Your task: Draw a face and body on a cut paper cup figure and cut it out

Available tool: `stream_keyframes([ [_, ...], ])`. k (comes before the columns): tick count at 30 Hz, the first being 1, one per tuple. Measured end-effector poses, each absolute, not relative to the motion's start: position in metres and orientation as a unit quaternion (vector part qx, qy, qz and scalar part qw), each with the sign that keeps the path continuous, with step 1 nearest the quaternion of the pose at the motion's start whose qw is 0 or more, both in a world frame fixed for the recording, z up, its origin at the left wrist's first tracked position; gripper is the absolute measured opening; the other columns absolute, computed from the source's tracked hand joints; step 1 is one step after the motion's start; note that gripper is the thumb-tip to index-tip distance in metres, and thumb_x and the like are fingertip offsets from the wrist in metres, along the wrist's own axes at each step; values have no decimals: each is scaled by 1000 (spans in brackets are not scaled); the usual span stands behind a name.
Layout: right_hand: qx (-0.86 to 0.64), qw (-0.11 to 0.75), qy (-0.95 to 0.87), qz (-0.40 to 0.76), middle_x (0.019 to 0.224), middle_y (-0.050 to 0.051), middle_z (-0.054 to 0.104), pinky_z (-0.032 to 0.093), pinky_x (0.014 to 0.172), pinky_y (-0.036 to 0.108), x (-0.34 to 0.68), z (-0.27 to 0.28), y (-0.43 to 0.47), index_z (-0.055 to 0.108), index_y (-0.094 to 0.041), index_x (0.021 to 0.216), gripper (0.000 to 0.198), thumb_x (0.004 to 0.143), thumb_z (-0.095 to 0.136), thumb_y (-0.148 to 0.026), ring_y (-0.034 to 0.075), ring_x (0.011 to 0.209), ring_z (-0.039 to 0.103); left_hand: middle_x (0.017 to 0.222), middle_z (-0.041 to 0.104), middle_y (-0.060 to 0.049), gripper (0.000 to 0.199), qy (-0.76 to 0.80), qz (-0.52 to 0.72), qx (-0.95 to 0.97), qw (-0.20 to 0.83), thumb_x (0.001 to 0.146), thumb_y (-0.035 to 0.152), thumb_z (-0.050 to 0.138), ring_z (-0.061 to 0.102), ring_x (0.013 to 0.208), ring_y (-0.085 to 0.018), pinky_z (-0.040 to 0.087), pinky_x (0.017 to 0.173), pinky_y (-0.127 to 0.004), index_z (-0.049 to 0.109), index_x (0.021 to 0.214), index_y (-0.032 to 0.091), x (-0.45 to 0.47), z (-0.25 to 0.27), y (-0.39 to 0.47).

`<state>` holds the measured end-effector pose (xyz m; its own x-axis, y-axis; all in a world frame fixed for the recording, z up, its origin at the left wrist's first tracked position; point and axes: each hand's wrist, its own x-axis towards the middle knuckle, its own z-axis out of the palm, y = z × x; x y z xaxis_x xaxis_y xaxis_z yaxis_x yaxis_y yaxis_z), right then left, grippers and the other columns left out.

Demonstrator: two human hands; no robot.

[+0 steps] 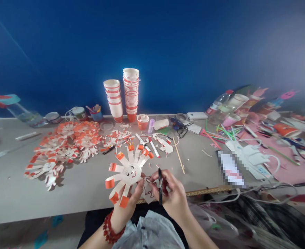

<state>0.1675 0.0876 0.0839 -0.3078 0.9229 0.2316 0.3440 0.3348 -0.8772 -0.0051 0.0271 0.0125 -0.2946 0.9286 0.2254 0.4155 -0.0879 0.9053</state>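
A cut-open paper cup craft (132,172), with a smiling face and petal strips curled to orange tips, is in my left hand (128,205), whose fingers are closed on its lower right side. Between my hands is a piece of paper (148,193) with a red-brown outline drawn on it. Fingertips of both hands touch its upper part. Black-handled scissors (160,188) are in my right hand (173,195), standing roughly upright among the closed fingers. Their blades are mostly hidden.
Similar paper crafts (66,141) are piled at left. Two tall paper cup stacks (131,91) stand by the blue wall. Paper scraps (118,137), markers (154,148), a wooden stick (178,155) and a glue gun (178,125) lie ahead. A phone (231,169) and a power strip (256,167) lie at right.
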Motion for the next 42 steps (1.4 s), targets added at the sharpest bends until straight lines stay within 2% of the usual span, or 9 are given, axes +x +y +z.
stream_keyframes([
  [5, -429, 431, -676, 417, 69, -2, 58, 39, 49, 21, 160, 81, 88, 56, -20, 85, 11, 77, 62, -17, 10, 51, 46, 114, 76, -9, 35, 629, 390, 665, 99, 88, 15, 62, 71, 105, -30, 52, 102, -45, 75, 116, 32, -9, 5, 20],
  [9, -430, 429, -678, 414, 70, -2, 57, 36, 48, 21, 159, 82, 89, 55, -20, 83, 12, 73, 61, -14, 9, 50, 42, 111, 77, -9, 37, 643, 372, 669, 10, 89, 11, 58, 72, 102, -31, 55, 96, -46, 77, 113, 33, -10, 7, 17],
  [13, -436, 386, -726, 367, 67, -4, 54, 32, 48, 21, 165, 87, 91, 58, -20, 80, 15, 69, 60, -11, 9, 50, 36, 103, 78, -9, 39, 650, 364, 667, 8, 90, 9, 55, 73, 94, -30, 58, 88, -43, 76, 113, 33, -7, 4, 15],
  [19, -420, 380, -767, 301, 59, -5, 45, 33, 49, 22, 176, 90, 93, 60, -21, 79, 13, 71, 60, -11, 10, 51, 39, 103, 77, -11, 28, 651, 440, 616, 58, 90, 18, 62, 70, 106, -32, 49, 102, -50, 76, 110, 31, -17, 3, 19],
  [23, -429, 452, -697, 354, 69, -1, 57, 44, 53, 23, 183, 84, 96, 57, -21, 84, 9, 80, 65, -19, 12, 56, 52, 114, 75, -11, 24, 661, 481, 568, 91, 91, 25, 60, 65, 116, -34, 41, 109, -54, 78, 106, 31, -33, 15, 27],
  [27, -447, 474, -649, 393, 79, 3, 64, 51, 59, 26, 197, 75, 104, 56, -21, 86, 13, 81, 68, -25, 15, 61, 59, 107, 77, -7, 17, 656, 523, 528, 134, 85, 34, 68, 66, 113, -34, 39, 113, -53, 79, 97, 32, -30, 30, 35],
  [31, -492, 416, -651, 400, 75, 2, 62, 47, 52, 24, 207, 64, 106, 63, -19, 97, 23, 78, 72, -26, 13, 56, 52, 97, 76, -7, 21, 629, 595, 412, 282, 86, 44, 64, 70, 100, -31, 53, 99, -46, 75, 91, 26, -9, 49, 43],
  [36, -399, 473, -562, 549, 85, 5, 65, 50, 63, 27, 191, 58, 91, 64, -19, 98, 26, 82, 72, -37, 15, 66, 56, 83, 74, -5, 21, 514, 661, 244, 489, 80, 44, 69, 72, 81, -27, 60, 75, -39, 68, 88, 24, 14, 69, 49],
  [42, -372, 477, -531, 594, 72, -1, 58, 49, 57, 24, 174, 69, 91, 62, -19, 85, 23, 79, 77, -34, 13, 61, 57, 85, 71, -5, 30, 449, 673, 212, 549, 73, 36, 79, 68, 78, -24, 57, 70, -34, 69, 94, 18, 19, 71, 44],
])
